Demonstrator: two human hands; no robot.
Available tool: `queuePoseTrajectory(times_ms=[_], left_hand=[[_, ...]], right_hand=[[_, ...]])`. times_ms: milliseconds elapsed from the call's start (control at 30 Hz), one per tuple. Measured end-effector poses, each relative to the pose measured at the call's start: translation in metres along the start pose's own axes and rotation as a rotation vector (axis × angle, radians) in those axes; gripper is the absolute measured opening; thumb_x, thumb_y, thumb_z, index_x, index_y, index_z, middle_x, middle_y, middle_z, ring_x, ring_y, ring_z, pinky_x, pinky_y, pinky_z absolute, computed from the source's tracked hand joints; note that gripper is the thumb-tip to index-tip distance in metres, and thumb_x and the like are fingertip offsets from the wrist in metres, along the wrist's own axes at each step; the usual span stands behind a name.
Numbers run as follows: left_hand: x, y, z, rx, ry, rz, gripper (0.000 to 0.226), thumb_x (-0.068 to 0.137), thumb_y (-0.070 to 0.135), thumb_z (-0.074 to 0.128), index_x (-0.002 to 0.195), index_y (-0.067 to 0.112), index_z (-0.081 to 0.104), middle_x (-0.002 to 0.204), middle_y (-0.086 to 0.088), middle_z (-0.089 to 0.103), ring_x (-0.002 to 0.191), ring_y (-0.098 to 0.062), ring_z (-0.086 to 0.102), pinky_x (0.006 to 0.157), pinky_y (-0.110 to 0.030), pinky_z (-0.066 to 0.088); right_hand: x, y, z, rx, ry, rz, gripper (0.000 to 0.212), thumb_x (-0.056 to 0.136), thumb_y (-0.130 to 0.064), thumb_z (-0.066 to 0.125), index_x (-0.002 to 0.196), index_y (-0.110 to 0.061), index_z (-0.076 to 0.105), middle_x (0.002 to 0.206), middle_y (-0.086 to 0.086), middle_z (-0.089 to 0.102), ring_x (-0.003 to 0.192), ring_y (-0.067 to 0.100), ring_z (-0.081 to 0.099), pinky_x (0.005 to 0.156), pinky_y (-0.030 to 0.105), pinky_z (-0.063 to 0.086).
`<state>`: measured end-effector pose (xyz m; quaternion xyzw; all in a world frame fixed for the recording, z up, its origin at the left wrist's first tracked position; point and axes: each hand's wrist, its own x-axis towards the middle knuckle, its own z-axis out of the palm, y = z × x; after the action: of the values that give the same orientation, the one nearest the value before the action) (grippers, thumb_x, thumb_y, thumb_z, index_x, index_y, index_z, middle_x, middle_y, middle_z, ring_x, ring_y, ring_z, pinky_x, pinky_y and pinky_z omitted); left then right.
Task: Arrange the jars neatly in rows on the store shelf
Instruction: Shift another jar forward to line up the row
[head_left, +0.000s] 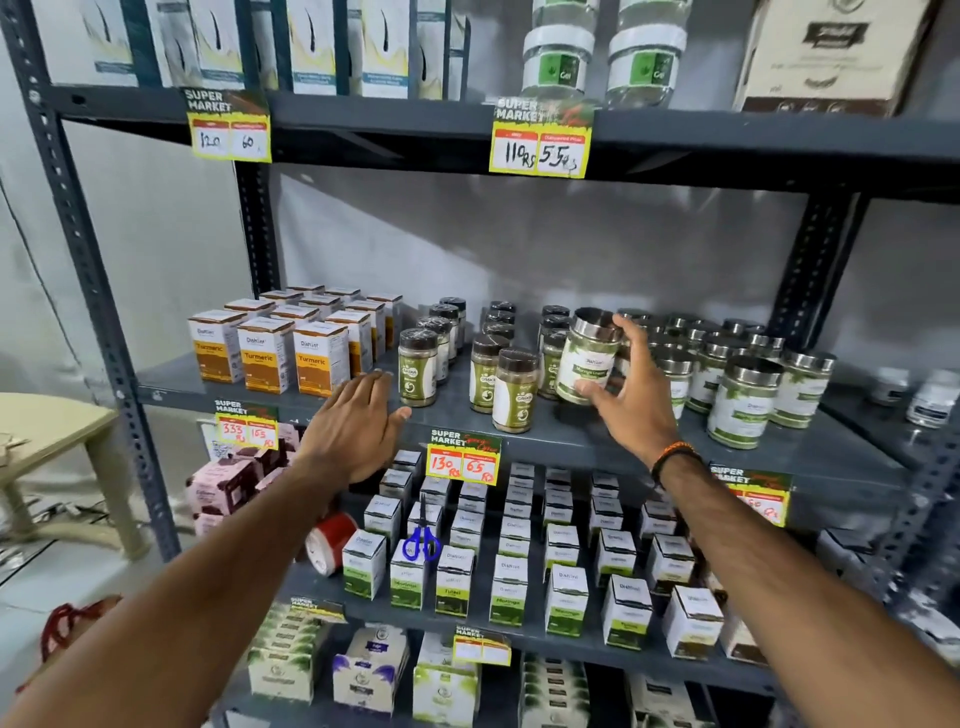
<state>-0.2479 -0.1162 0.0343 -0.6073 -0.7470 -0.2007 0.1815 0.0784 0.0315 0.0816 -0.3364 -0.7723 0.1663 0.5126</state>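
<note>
On the grey middle shelf (582, 436) stand rows of brown-lidded jars of green powder (417, 369), one of them (514, 391) forward of its row. To the right is a cluster of silver-lidded jars with white and green labels (744, 402). My right hand (631, 395) grips one silver-lidded jar (587, 364), tilted and lifted slightly above the shelf, between the two groups. My left hand (353, 426) hovers flat at the shelf's front edge, fingers apart, just left of the front brown-lidded jar, holding nothing.
Orange turmeric boxes (265, 353) fill the shelf's left part. Yellow price tags (462, 457) hang on the shelf edges. The shelf below carries white and green boxes (509, 571), blue scissors (422, 540) and a red tape roll (328, 540). A beige table (57, 431) stands at left.
</note>
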Motion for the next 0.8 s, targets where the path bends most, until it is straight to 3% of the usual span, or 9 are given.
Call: queuePoseTrajectory(times_ms=[167, 300, 400, 567, 700, 800], left_hand=[[0.008, 0.062, -0.059, -0.014, 0.151, 0.052, 0.062, 0.108, 0.046, 0.033, 0.156, 0.006, 0.03, 0.161, -0.02, 0.038, 0.149, -0.035, 0.034, 0.122, -0.051, 0.026], [0.026, 0.131, -0.08, -0.037, 0.228, 0.195, 0.062, 0.106, 0.047, 0.031, 0.151, 0.004, 0.036, 0.155, -0.021, 0.045, 0.146, -0.036, 0.037, 0.124, -0.05, 0.026], [0.034, 0.182, -0.076, -0.055, 0.222, 0.268, 0.064, 0.106, 0.047, 0.034, 0.15, 0.001, 0.038, 0.153, -0.023, 0.047, 0.144, -0.038, 0.039, 0.123, -0.051, 0.028], [0.036, 0.248, -0.038, -0.085, 0.129, 0.339, 0.069, 0.105, 0.052, 0.026, 0.154, 0.004, 0.036, 0.158, -0.02, 0.043, 0.147, -0.034, 0.036, 0.124, -0.047, 0.025], [0.036, 0.268, 0.006, -0.1, 0.001, 0.319, 0.075, 0.103, 0.06, 0.024, 0.151, 0.004, 0.038, 0.156, -0.018, 0.045, 0.146, -0.033, 0.038, 0.119, -0.048, 0.033], [0.038, 0.272, 0.037, -0.077, -0.097, 0.269, 0.079, 0.102, 0.064, 0.024, 0.152, 0.003, 0.035, 0.157, -0.019, 0.043, 0.145, -0.035, 0.039, 0.116, -0.049, 0.036]], right_hand=[[-0.01, -0.026, -0.053, -0.037, 0.054, -0.046, 0.092, 0.082, -0.011, 0.083, 0.156, -0.031, 0.033, 0.137, 0.002, 0.062, 0.109, 0.015, 0.063, 0.096, 0.027, 0.05], [-0.018, -0.022, -0.111, -0.099, 0.106, -0.046, 0.094, 0.08, -0.017, 0.084, 0.153, -0.04, 0.031, 0.14, 0.002, 0.062, 0.117, 0.024, 0.065, 0.104, 0.046, 0.052], [-0.024, -0.012, -0.154, -0.106, 0.155, -0.011, 0.094, 0.079, -0.018, 0.085, 0.151, -0.045, 0.031, 0.139, -0.004, 0.061, 0.121, 0.025, 0.063, 0.106, 0.05, 0.049], [-0.037, 0.022, -0.212, -0.162, 0.207, 0.034, 0.094, 0.081, -0.013, 0.084, 0.154, -0.038, 0.031, 0.132, -0.012, 0.057, 0.114, 0.018, 0.065, 0.104, 0.042, 0.052], [-0.047, 0.063, -0.239, -0.205, 0.236, 0.096, 0.096, 0.08, -0.009, 0.084, 0.153, -0.039, 0.03, 0.141, -0.007, 0.058, 0.114, 0.022, 0.066, 0.102, 0.044, 0.053], [-0.057, 0.09, -0.245, -0.244, 0.244, 0.145, 0.094, 0.08, -0.005, 0.083, 0.155, -0.03, 0.031, 0.13, -0.009, 0.059, 0.108, 0.019, 0.066, 0.098, 0.022, 0.047]])
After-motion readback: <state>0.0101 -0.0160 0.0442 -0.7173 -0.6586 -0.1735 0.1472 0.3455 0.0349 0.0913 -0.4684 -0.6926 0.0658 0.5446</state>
